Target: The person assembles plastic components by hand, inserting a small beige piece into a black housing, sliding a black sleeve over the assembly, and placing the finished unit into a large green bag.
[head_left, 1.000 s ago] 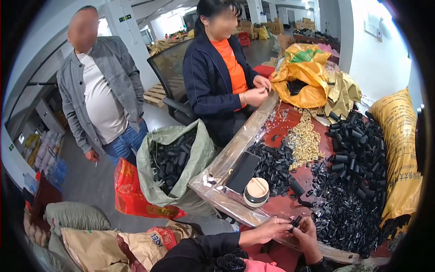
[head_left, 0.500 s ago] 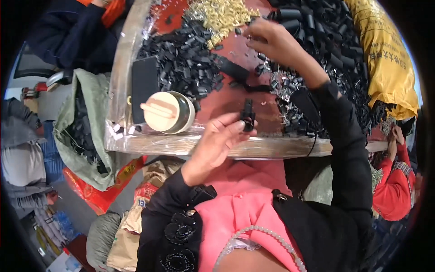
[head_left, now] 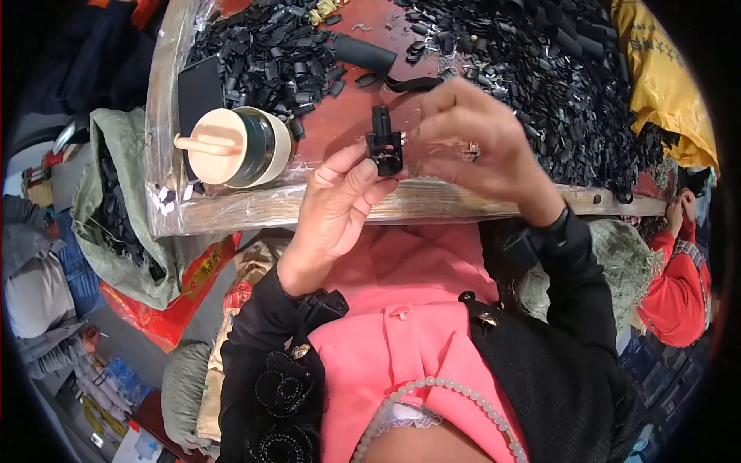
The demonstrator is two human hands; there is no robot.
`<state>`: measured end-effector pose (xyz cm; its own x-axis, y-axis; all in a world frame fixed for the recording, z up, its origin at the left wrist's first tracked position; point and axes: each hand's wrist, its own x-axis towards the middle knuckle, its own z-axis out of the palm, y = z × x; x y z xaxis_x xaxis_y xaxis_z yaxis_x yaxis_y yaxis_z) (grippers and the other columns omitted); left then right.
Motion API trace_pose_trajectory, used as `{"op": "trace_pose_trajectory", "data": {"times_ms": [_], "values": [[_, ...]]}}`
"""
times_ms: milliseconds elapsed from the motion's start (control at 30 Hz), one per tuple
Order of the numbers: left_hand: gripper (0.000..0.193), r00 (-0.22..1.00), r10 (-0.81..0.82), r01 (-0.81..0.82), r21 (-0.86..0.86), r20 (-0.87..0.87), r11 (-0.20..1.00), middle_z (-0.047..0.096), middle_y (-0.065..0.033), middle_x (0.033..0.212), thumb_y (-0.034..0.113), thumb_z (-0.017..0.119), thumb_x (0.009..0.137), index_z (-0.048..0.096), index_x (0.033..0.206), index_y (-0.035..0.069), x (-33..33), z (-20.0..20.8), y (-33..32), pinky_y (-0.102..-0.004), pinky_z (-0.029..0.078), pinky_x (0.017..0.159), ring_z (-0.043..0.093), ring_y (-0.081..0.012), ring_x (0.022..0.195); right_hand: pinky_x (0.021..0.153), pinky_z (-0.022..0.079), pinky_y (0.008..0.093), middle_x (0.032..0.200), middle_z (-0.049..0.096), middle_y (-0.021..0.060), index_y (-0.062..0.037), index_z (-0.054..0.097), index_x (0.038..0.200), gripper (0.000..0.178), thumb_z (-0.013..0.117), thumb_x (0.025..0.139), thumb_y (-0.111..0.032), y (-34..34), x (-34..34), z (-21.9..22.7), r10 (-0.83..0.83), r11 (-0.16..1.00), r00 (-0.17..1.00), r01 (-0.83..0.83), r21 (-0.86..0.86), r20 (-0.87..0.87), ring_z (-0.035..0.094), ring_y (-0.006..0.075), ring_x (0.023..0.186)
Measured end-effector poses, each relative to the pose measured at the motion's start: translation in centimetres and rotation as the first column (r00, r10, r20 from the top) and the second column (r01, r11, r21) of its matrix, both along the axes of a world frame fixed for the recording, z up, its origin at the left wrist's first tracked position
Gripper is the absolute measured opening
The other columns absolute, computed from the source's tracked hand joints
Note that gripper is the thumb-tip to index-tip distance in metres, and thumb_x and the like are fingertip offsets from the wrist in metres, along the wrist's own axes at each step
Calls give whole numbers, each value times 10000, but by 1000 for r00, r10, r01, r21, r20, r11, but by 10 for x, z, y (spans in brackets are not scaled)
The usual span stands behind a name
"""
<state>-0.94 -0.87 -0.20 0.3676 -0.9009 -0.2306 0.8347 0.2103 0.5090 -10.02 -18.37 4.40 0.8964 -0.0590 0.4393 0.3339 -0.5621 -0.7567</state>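
My left hand (head_left: pixel 336 202) is closed on a small black plastic part (head_left: pixel 384 153) with a narrow upright stem, holding it just over the table's near edge. Beside it on the right is my right hand (head_left: pixel 482 150), its fingers bent toward the part but smeared by motion. Whether it holds anything I cannot make out. Small black pieces (head_left: pixel 274 58) lie heaped at the far left, and a wider heap of black and shiny metal bits (head_left: pixel 532 100) spreads over the right side. A black tube-shaped piece (head_left: pixel 364 52) rests between the heaps.
A lidded cup (head_left: pixel 224 147) stands at the table's left corner by a flat dark slab (head_left: pixel 199 91). The wooden edge (head_left: pixel 255 210) is wrapped in clear film. A green woven sack (head_left: pixel 116 231) hangs at left, a yellow bag (head_left: pixel 668 100) lies right. Another person's red sleeve (head_left: pixel 683 297) shows at right.
My right hand has come back from the far gold-coloured pieces to beside my left hand. The left hand keeps the black part. The whole view has shifted, so the table sits higher and further left.
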Motion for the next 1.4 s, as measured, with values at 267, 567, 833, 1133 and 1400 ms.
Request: {"op": "trace_pose_trajectory", "data": {"times_ms": [267,567,833,1133,1400], "values": [[285,997,-57,55,40,55,998,551,-127,983,80,479,826,461,1084,-39,-24,14,7,-268,485,754,569,-196,860,575,373,280,769,480,64,-36,558,754,188,642,585,-32,24,-30,-9,-34,957,975,95,-274,219,470,197,681],[264,999,21,-19,47,-48,999,563,-128,952,90,483,826,475,1051,-48,-19,15,35,-261,495,730,584,-204,822,583,366,282,788,458,70,-29,505,773,121,556,674,-75,52,-11,-3,-44,929,970,128,-348,238,454,195,679],[234,954,297,-286,168,-42,943,572,-134,932,83,494,817,497,1023,-28,-1,10,131,-266,501,721,586,-224,820,529,322,220,720,455,7,-22,469,822,62,489,804,-78,123,39,-16,344,383,913,79,921,-221,388,83,573],[217,808,587,-572,183,-36,799,565,-167,931,91,502,810,498,988,-33,4,-15,236,-265,511,695,587,-224,813,525,347,205,676,455,-7,-4,508,775,92,500,803,-92,226,127,-40,311,552,875,151,820,-370,405,77,550],[184,765,630,-615,136,-137,777,566,-173,933,74,500,809,513,970,-14,6,-26,267,-274,511,695,585,-242,823,608,418,258,716,519,73,-4,556,756,94,567,728,-93,247,204,-48,-264,957,964,261,126,5,518,179,619]]}}
